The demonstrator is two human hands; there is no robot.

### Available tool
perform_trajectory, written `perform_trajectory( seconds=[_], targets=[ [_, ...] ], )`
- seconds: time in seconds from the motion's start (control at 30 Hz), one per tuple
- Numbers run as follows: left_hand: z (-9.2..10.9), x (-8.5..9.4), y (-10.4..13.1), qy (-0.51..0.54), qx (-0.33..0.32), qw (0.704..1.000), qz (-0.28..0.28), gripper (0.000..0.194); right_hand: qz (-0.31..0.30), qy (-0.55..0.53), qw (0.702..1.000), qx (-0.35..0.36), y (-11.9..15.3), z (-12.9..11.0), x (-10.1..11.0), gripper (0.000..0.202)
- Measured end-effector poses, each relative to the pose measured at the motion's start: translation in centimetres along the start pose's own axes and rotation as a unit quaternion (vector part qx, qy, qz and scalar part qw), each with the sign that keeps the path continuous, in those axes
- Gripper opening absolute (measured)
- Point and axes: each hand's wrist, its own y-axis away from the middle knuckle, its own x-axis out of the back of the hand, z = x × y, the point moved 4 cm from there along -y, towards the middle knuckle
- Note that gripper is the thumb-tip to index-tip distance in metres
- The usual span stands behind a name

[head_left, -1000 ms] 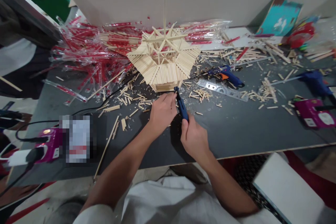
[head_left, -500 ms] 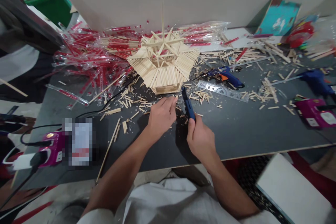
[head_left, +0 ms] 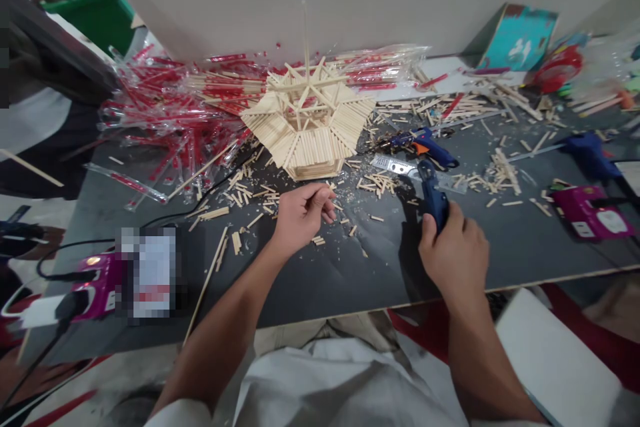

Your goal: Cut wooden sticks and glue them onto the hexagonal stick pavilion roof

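Observation:
My left hand [head_left: 303, 215] is curled above the table just in front of the wooden stick model [head_left: 320, 147]. Thumb and fingers are drawn together, and whatever they may hold is hidden. In my right hand [head_left: 455, 250] is a dark blue cutter [head_left: 435, 203], its far end pointing away from me near the metal ruler [head_left: 395, 165]. The model has a flared, many-sided roof of pale sticks, open beams on top and one thin upright stick. Short cut stick pieces [head_left: 377, 183] lie around both hands.
Red-and-clear wrapped chopsticks [head_left: 175, 120] pile up at left and behind the model. Blue glue guns [head_left: 435, 147] [head_left: 590, 150] lie to the right. Purple power strips [head_left: 593, 213] [head_left: 103, 280] sit at both sides, with cables. A teal box [head_left: 523, 40] leans on the wall.
My right hand has carried the cutter to the right, away from the left hand and model. My left hand remains near the same spot, its thumb now folded over the fingers.

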Motion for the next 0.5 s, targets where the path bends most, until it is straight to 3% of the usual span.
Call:
perform_trajectory(
  seconds=[0.17, 0.37, 0.5],
  targets=[
    [-0.4, 0.7, -0.1, -0.053, -0.03, 0.998, 0.006, 0.031, 0.023, 0.042, 0.999, -0.009, -0.3, 0.5, -0.5, 0.072],
    [-1.0, 1.4, -0.2, -0.168, -0.071, 0.983, -0.005, 0.028, 0.003, 0.031, 0.999, 0.01, -0.8, 0.4, -0.5, 0.081],
    [-1.0, 1.6, -0.2, -0.225, -0.111, 0.968, -0.021, 0.027, 0.028, -0.1, 0.986, 0.128, -2.1, -2.3, 2.1, 0.049]
  ],
)
